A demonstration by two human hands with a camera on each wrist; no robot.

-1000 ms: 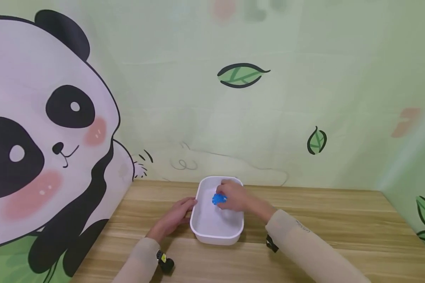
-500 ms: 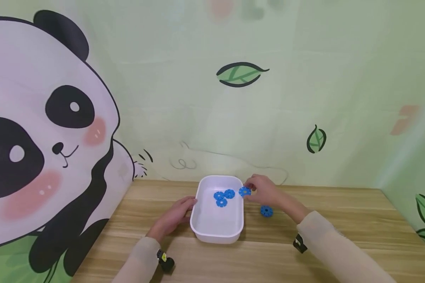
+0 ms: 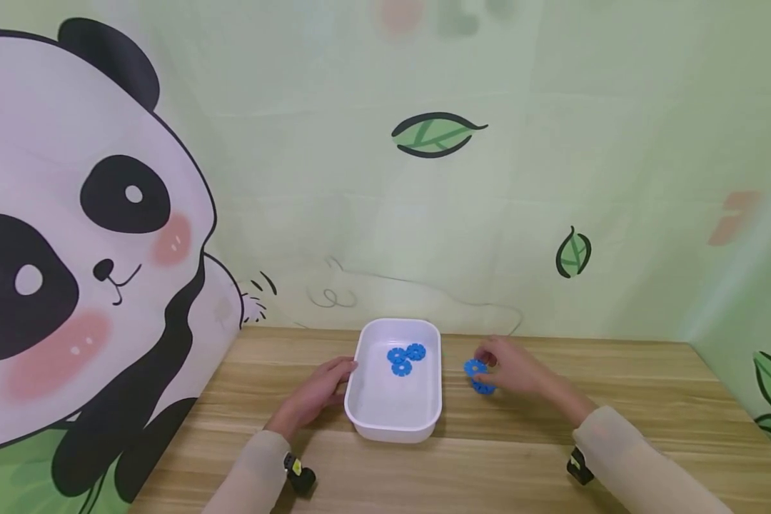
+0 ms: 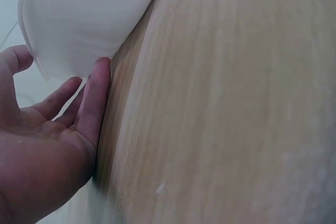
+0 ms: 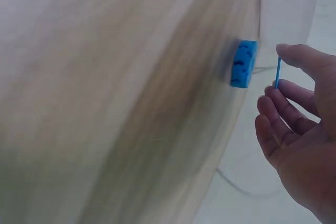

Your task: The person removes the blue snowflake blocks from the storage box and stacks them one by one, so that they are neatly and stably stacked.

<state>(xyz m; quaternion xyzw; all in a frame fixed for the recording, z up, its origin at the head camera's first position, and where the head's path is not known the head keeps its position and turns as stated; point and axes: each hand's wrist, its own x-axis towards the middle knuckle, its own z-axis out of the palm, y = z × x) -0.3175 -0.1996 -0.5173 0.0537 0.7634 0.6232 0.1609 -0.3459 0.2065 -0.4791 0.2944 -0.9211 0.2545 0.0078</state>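
Observation:
My right hand (image 3: 512, 365) pinches a thin blue notched disc (image 3: 473, 368) between thumb and fingers, to the right of the white plastic box (image 3: 393, 433). Seen edge-on in the right wrist view, the held disc (image 5: 277, 72) is apart from a short stack of blue discs (image 5: 243, 64) on the table. From the head this stack (image 3: 485, 390) is partly covered by the hand and the held disc. Three more blue discs (image 3: 401, 368) lie on the box floor, some overlapping. My left hand (image 3: 320, 389) touches the box's left side, its fingers fairly straight against the outer wall (image 4: 79, 19).
Both the box and the stack are on a wood-grain table (image 3: 283, 407). Behind it hangs a pale green backdrop (image 3: 334, 178) with leaf drawings, and a large panda picture (image 3: 122, 271) borders the left side. Black wrist cameras sit on both sleeves.
From inside the box, my right hand has moved out over its right rim with a disc, then right and down to the stack. The left hand and box stay in place.

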